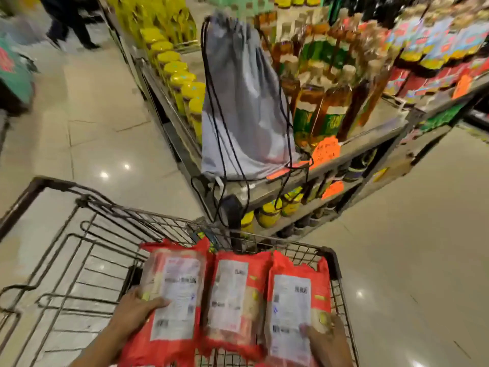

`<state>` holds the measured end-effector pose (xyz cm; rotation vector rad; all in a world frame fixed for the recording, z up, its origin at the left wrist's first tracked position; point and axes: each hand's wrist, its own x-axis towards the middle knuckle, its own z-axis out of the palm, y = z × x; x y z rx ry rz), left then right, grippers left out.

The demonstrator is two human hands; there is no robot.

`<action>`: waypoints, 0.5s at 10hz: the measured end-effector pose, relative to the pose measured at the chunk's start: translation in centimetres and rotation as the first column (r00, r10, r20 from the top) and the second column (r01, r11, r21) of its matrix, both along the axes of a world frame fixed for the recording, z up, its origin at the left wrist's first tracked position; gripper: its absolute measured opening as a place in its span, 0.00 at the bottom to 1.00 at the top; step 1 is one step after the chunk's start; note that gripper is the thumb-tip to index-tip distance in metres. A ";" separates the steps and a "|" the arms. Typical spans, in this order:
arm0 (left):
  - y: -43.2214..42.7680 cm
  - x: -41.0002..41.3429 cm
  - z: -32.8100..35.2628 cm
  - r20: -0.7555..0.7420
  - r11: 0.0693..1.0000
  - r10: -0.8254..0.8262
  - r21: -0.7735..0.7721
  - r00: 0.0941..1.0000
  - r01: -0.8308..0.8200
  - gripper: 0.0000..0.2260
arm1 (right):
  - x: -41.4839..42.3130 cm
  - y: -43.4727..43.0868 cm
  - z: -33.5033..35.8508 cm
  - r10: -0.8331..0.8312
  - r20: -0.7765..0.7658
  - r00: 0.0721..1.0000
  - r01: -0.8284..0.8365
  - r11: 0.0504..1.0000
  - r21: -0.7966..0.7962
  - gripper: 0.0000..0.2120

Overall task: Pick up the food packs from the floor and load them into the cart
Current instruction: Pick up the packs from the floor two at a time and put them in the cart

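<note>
Three red food packs with white labels lie side by side over the right half of the wire cart [87,234]. My left hand [135,311] grips the left pack [174,292] at its near left edge. My right hand [328,340] grips the right pack [293,308] at its near right corner. The middle pack [232,295] sits between them, touched by neither hand. Whether the packs rest on the cart floor or are held above it is unclear.
A shelf unit [304,181] with oil bottles and yellow-lidded jars stands just beyond the cart. A grey drawstring bag [243,107] sits on the shelf corner. A person's legs [68,25] show at the far left. Glossy tile floor spreads left and right.
</note>
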<state>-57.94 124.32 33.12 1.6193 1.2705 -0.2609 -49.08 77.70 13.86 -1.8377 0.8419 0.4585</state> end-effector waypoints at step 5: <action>2.2 4.8 2.5 -0.212 0.767 -0.491 0.355 0.845 0.534 0.50 | 5.0 9.3 21.1 0.457 -0.066 0.887 -0.459 0.854 -0.247 0.45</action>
